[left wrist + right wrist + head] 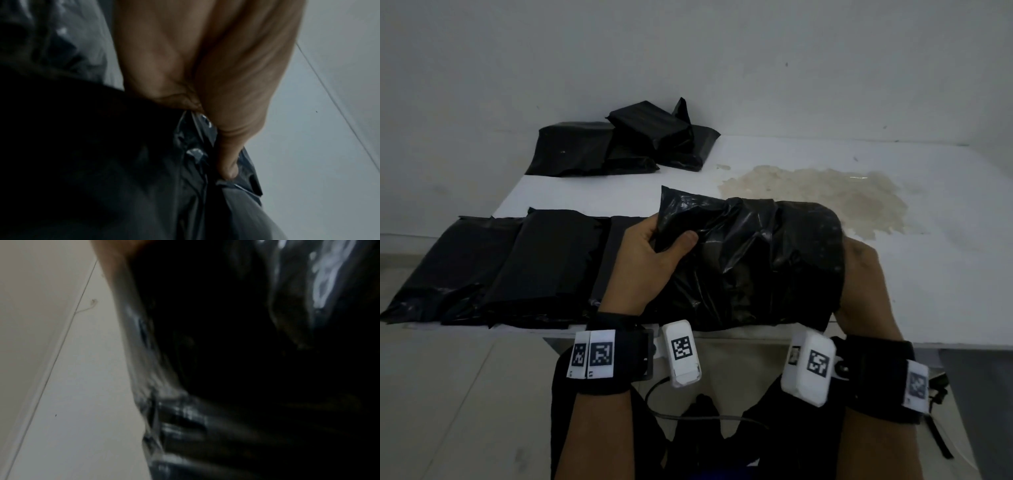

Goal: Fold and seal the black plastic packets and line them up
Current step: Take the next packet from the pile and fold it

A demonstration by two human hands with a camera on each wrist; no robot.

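Note:
A large crumpled black packet [756, 260] is held up over the front edge of the white table [945, 274]. My left hand [666, 236] pinches its loose upper-left flap between thumb and fingers. The left wrist view shows the thumb [228, 162] pressed into the shiny plastic [185, 194]. My right hand [859, 274] wraps round the packet's right end, its fingers hidden behind the plastic. Black plastic [226, 353] fills the right wrist view. Folded packets [544, 260] lie side by side at the front left, overlapping slightly.
A loose pile of black packets [619, 144] sits at the back left against the wall. A yellowish stain [825, 195] spreads over the table's back right. The leftmost packet [448, 270] reaches the table's left edge; light floor lies beyond it.

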